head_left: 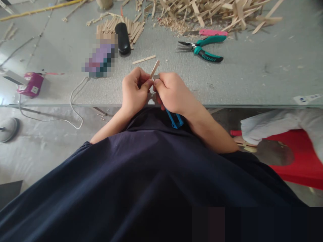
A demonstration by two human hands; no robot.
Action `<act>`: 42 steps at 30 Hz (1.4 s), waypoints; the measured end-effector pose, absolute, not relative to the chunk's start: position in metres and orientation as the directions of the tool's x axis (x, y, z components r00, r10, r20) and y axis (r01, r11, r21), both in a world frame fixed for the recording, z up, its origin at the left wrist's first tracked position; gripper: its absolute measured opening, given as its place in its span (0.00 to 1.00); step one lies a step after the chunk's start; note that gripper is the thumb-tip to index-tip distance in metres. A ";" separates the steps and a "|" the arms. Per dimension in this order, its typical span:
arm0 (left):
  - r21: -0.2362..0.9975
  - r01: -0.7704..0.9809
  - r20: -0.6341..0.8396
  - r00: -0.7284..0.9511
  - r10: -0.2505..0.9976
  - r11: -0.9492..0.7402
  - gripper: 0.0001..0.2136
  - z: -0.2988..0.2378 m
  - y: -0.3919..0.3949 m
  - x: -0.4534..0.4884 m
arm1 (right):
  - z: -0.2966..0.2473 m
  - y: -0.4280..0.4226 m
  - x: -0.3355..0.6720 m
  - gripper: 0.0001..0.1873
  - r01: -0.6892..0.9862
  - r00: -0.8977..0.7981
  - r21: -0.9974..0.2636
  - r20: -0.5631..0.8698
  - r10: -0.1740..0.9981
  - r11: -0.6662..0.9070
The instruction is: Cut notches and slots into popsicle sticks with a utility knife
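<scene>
I see the left hand [135, 89] closed on a wooden stick [154, 69], thumb and forefinger pinching its lower end so the upper end pokes up and away from the body. The right hand [173, 92] is pressed against the left at that same pinch. Its fist is clamped on a blue-handled tool [175, 121] whose handle sticks out below the palm toward the lap. The working end is hidden between the fingers, so it may be a small cutter, but I cannot be sure. Holding the stick low and close to the table [227, 87] edge looks to me like a way to steady both wrists.

Just beyond the grip lies a loose stick [143, 59]. Further out and to the right are teal pliers [202, 50] and a pink knife [212, 32], with a heap of offcuts [214, 11] behind them. Out and to the left a black case [122, 37] rests on a stack of sticks [133, 28]. It is the only container I can pick out, and it is shut, so its contents are unknown. Well to the left sits a pink device [32, 84] with a white cable [75, 111]. Below and right of the grip, a white cloth [277, 126] lies on a red stool [302, 158].
</scene>
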State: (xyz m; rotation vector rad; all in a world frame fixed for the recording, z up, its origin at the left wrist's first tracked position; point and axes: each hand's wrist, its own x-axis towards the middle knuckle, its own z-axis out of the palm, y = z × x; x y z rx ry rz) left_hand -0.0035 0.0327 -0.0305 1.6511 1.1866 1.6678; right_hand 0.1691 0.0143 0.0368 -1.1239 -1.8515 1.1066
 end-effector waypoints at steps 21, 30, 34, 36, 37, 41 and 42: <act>0.849 0.121 0.524 -0.068 0.849 -0.515 0.24 -0.024 0.033 0.001 | 0.035 0.018 0.184 0.20 -0.005 -0.548 -0.996 0.077 0.833 0.089; 0.866 0.110 0.498 -0.108 0.860 -0.488 0.20 -0.019 0.029 0.003 | 0.035 0.012 0.181 0.18 -0.030 -0.495 -0.991 0.126 0.860 0.127; 0.851 0.110 0.523 -0.113 0.845 -0.513 0.22 -0.018 0.028 0.004 | 0.034 0.012 0.180 0.17 -0.003 -0.468 -0.991 0.119 0.875 0.134; 0.828 0.100 0.560 -0.116 0.821 -0.551 0.26 -0.017 0.027 0.005 | 0.032 0.013 0.179 0.17 0.005 -0.463 -0.989 0.126 0.877 0.145; 0.817 0.099 0.576 -0.117 0.809 -0.568 0.27 -0.017 0.027 0.006 | 0.031 0.014 0.179 0.18 0.005 -0.463 -0.988 0.136 0.876 0.156; 0.792 0.124 0.610 -0.128 0.782 -0.598 0.28 -0.017 0.027 0.007 | 0.025 0.017 0.178 0.18 0.005 -0.455 -0.980 0.176 0.873 0.200; 0.788 0.129 0.615 -0.131 0.778 -0.602 0.27 -0.017 0.026 0.008 | 0.024 0.017 0.177 0.17 0.009 -0.450 -0.978 0.183 0.874 0.210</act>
